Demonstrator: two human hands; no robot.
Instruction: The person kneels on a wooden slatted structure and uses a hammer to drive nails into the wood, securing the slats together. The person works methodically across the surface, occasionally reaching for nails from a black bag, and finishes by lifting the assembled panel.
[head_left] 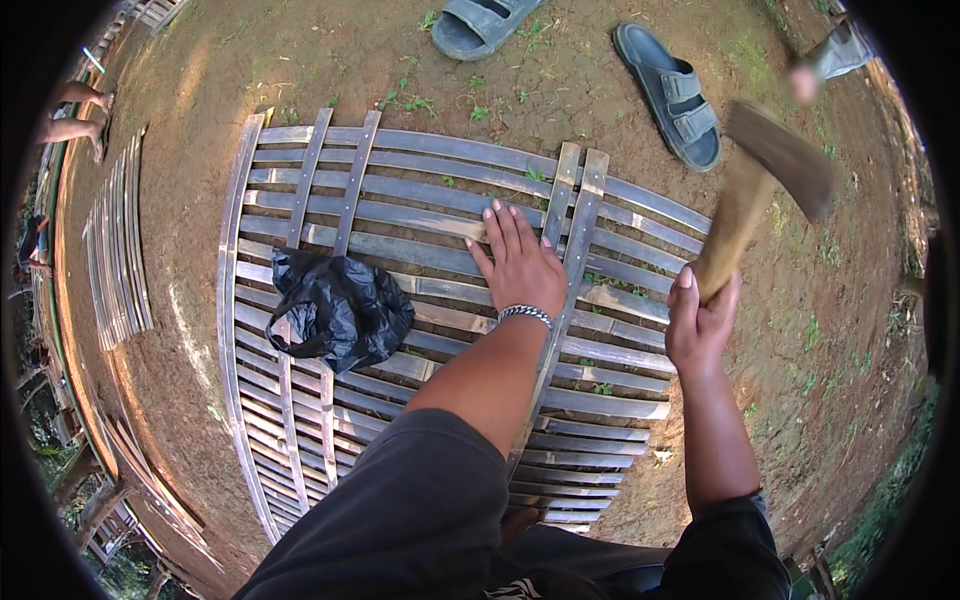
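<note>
My left hand lies flat with its fingers spread on a bamboo slat panel, beside a pair of crosswise strips with nail heads along them. A chain bracelet circles that wrist. Over the panel's right edge, my right hand grips the wooden handle of a hatchet. Its dark metal head is raised, slightly blurred, and points up and to the right. A crumpled black plastic bag rests on the slats to the left of my left arm.
Two grey sandals lie on the bare earth beyond the panel. Loose slats are on the ground at the left. Another person's legs show at the far left, and part of a person at the top right.
</note>
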